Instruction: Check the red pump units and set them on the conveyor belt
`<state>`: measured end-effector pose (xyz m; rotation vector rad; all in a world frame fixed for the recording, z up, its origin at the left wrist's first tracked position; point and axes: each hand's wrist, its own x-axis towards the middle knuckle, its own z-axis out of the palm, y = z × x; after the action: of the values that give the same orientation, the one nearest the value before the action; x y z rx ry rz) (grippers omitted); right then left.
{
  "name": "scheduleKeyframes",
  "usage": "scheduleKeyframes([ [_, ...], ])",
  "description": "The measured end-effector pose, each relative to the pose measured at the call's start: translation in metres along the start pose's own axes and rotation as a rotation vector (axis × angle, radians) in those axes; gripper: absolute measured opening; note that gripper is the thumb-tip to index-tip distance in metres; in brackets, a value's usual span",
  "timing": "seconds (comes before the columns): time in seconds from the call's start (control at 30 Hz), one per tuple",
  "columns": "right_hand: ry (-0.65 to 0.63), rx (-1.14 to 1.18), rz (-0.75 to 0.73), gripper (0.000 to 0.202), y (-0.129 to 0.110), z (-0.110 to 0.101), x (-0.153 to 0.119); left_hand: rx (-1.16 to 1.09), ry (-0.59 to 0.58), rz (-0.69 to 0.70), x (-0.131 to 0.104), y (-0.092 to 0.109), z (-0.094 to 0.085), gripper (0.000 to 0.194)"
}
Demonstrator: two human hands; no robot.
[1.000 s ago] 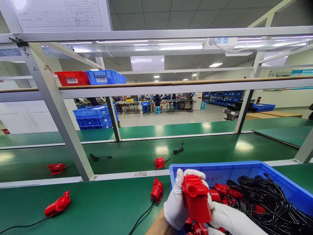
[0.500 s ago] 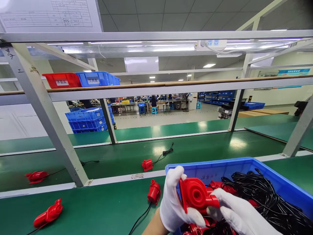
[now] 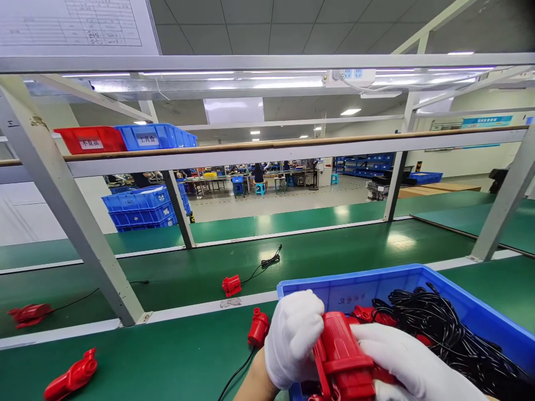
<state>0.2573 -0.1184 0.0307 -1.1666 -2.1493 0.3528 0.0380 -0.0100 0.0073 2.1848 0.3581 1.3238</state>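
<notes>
Both of my hands wear white gloves and grip one red pump [image 3: 345, 353] over the near side of a blue bin. My left hand [image 3: 295, 334] is closed on the pump's left edge. From the right, my right hand [image 3: 412, 356] wraps the pump's side, its lower fingers partly hidden behind the housing. The blue bin [image 3: 351, 287] holds more red pumps and a heap of black cables [image 3: 438, 323]. Left of my left hand, a red pump with a black cord [image 3: 258, 327] stands on the green bench.
Another red pump [image 3: 73, 376] lies at the bench's near left. Beyond the white rail, the green belt carries a red pump [image 3: 231, 285] and one farther left [image 3: 29, 315]. A slanted metal post [image 3: 87, 223] rises at left. Red [image 3: 90, 139] and blue [image 3: 154, 136] bins sit on the shelf.
The pump in my hands has turned: its round opening faced me before, now its ribbed body does. My view has shifted slightly, and the two left pumps appear farther left.
</notes>
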Motion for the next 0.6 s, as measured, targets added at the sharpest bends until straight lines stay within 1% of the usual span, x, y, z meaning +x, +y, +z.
scheduleKeyframes([
  [0.07,-0.084,0.083,0.065,0.041,-0.006,-0.004,0.005,-0.050,0.018,-0.057,0.004,0.006,-0.002,0.010],
  [0.1,-0.116,0.144,0.096,0.039,-0.010,-0.005,0.008,-0.083,0.038,-0.077,0.004,0.008,-0.002,0.014],
  [0.13,-0.136,0.209,0.123,0.038,-0.013,-0.005,0.011,-0.108,0.054,-0.087,0.005,0.009,-0.002,0.023],
  [0.2,-0.146,0.317,0.187,0.034,-0.015,-0.006,0.016,-0.112,0.049,-0.078,0.004,0.010,0.000,0.049],
  [0.27,-0.102,0.357,0.286,0.034,-0.011,-0.011,0.020,-0.084,0.026,-0.073,0.003,0.008,0.007,0.075],
  [0.3,-0.073,0.354,0.333,0.035,-0.007,-0.017,0.023,-0.078,0.029,-0.095,0.002,0.007,0.011,0.082],
  [0.33,-0.048,0.345,0.377,0.038,-0.002,-0.025,0.027,-0.080,0.035,-0.134,0.002,0.006,0.015,0.085],
  [0.4,0.007,0.329,0.477,0.047,0.010,-0.052,0.038,-0.071,0.008,-0.249,0.003,0.003,0.023,0.080],
  [0.43,0.046,0.313,0.533,0.052,0.017,-0.070,0.046,-0.048,-0.049,-0.301,0.004,0.002,0.026,0.074],
  [0.47,0.097,0.278,0.595,0.057,0.023,-0.090,0.056,-0.010,-0.132,-0.333,0.004,0.001,0.029,0.066],
  [0.5,0.154,0.205,0.655,0.062,0.030,-0.112,0.067,0.037,-0.225,-0.338,0.005,0.000,0.031,0.060],
  [0.53,0.218,0.096,0.677,0.065,0.037,-0.134,0.079,0.083,-0.310,-0.320,0.006,-0.001,0.032,0.055],
  [0.6,0.281,-0.244,0.660,0.073,0.051,-0.175,0.106,0.150,-0.414,-0.258,0.007,-0.004,0.034,0.050],
])
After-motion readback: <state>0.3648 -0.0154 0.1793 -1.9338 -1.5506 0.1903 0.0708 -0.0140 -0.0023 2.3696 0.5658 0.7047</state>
